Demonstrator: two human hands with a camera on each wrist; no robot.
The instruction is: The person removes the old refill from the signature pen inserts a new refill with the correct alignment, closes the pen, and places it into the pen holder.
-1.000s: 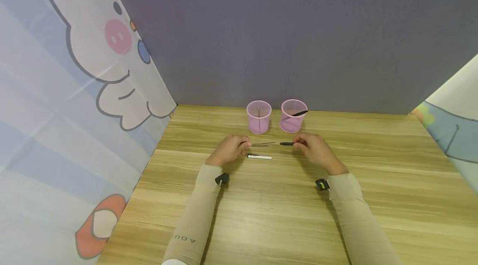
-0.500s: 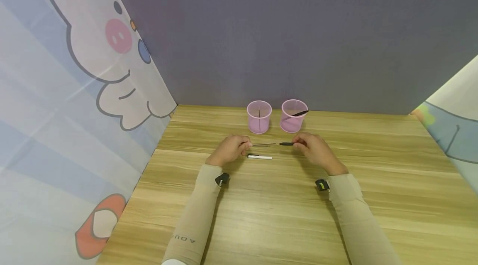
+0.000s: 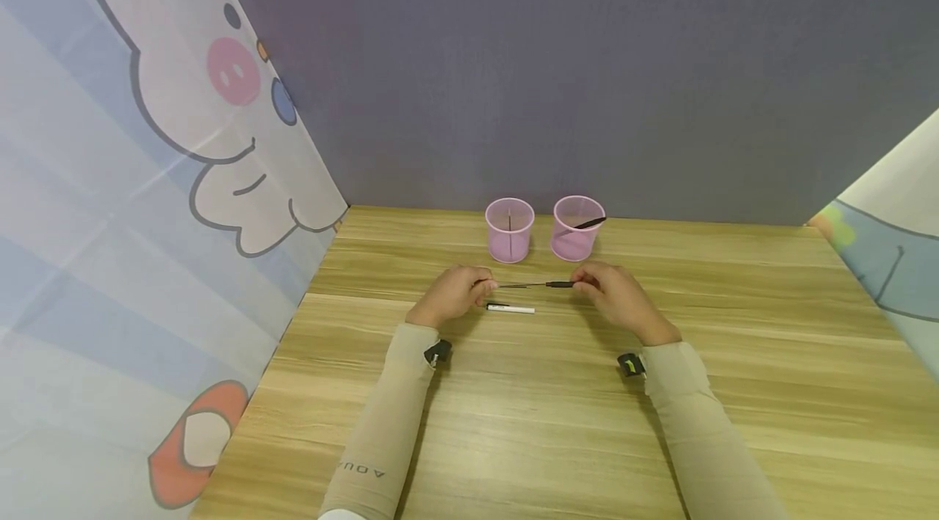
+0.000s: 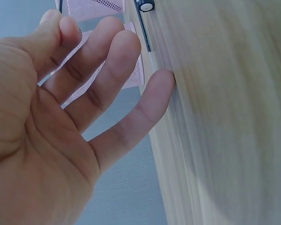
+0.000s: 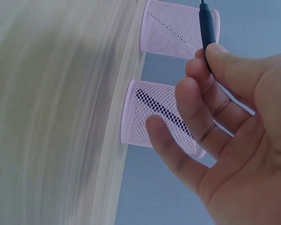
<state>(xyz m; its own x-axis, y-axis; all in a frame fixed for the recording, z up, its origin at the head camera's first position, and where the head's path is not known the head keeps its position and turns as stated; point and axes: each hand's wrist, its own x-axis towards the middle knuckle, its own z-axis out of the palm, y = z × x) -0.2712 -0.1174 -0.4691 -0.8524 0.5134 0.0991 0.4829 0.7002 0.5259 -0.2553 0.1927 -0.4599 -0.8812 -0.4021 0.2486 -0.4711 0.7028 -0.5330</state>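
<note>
Head view: from above and behind, facing forward and down; widest, taking in left hand point(image 3: 451, 293), right hand point(image 3: 618, 296), pink cups point(image 3: 509, 246), dark wall point(image 3: 572, 63) and much of table point(image 3: 528, 422). Left wrist view: low, very close, looking across left hand, rolled so table fills right side. Right wrist view: equally close, rolled opposite way, table at left. Both wrist views share pink cups, seen side-on beyond each hand.

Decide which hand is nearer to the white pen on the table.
Left. The left hand is just beside the black end of the white pen; the right hand is farther off, beyond its white end.
</note>
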